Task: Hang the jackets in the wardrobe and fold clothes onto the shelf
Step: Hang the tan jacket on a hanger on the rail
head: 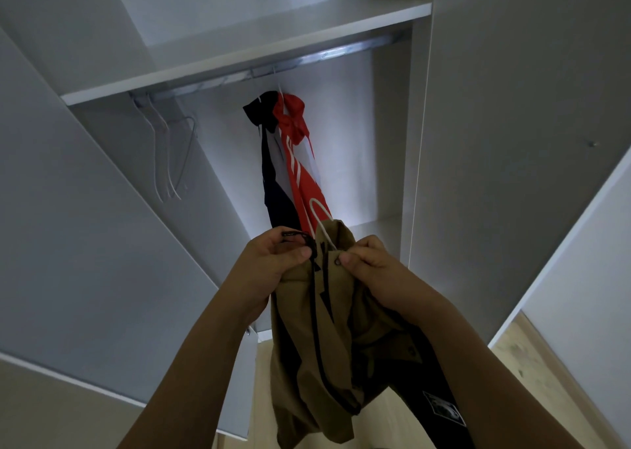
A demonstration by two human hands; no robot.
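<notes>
A tan jacket [317, 339] with black trim and a black drawstring hangs in front of the open wardrobe, held up at its collar. A white hanger hook [319, 215] pokes out of the collar. My left hand [273, 261] pinches the left side of the collar and a black tab. On the other side, my right hand [367, 261] grips the collar by a metal eyelet. A navy jacket [273, 162] and a red jacket [300, 162] with white stripes hang from the metal rail [341, 52].
Three bare white hangers [167, 151] hang at the rail's left end. A white shelf [239, 59] lies above the rail. Wardrobe doors stand open at left [85, 226] and right [580, 209]. A lower shelf [379, 226] shows behind my hands. Wood floor lies below.
</notes>
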